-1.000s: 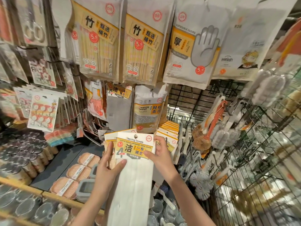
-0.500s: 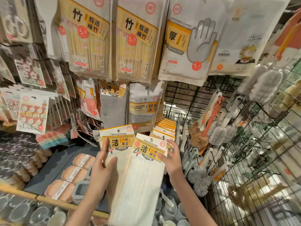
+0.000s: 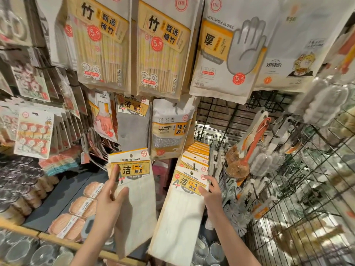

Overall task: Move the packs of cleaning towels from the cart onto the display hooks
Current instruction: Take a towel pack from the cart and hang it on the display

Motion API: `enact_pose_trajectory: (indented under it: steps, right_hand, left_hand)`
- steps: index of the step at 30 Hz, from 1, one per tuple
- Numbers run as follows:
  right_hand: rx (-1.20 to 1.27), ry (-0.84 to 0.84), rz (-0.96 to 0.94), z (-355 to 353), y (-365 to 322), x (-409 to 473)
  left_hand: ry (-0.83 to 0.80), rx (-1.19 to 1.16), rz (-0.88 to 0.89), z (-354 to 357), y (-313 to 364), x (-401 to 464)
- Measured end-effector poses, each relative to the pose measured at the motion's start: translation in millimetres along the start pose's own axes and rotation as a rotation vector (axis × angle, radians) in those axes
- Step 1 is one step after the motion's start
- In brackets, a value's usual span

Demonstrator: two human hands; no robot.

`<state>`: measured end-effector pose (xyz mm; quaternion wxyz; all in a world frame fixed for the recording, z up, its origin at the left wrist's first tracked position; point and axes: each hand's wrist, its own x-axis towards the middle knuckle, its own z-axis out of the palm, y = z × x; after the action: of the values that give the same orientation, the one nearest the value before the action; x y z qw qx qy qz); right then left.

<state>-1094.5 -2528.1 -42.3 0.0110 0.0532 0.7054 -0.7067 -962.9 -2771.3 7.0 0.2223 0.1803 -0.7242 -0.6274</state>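
Observation:
My left hand [image 3: 110,196] holds a pack of cleaning towels [image 3: 136,200] by the left side of its yellow-and-white header card, thumb across the cloth. My right hand [image 3: 211,191] pinches the right edge of a second pack [image 3: 180,223], whose header hole sits on a display hook. Behind that pack, a row of several more towel packs [image 3: 197,152] hangs on the same hook. The two packs are apart, side by side. The cart is out of view.
Chopstick packs [image 3: 163,47] and a glove pack [image 3: 226,54] hang overhead. A sponge pack [image 3: 169,129] and a grey towel pack [image 3: 132,123] hang behind. Brushes [image 3: 249,146] hang on a black wire grid [image 3: 307,189] at right. Round scrubbers [image 3: 80,206] and glass cups [image 3: 25,250] lie below left.
The two packs, held together a second ago, have separated. My right hand carried one pack right onto the hook with the row; my left hand kept the other at left.

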Motion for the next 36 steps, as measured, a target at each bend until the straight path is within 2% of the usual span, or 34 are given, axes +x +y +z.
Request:
enact_pose_trajectory:
  steps: [6,20,26,36]
  right_hand:
    - [-0.038,0.048,0.026,-1,12,10]
    - [-0.255,0.071,-0.043,-1,35,23]
    - [-0.166,0.034,0.116,-2,40,27]
    - [-0.144,-0.009,-0.016,-1,26,20]
  left_hand:
    - [0.018,0.009,-0.01,-7,-4,6]
    - [0.025,0.03,-0.001,-1,-3,4]
    - [0.0,0.016,-0.003,-3,-5,5]
    - [0.017,0.052,-0.046,-6,-4,5]
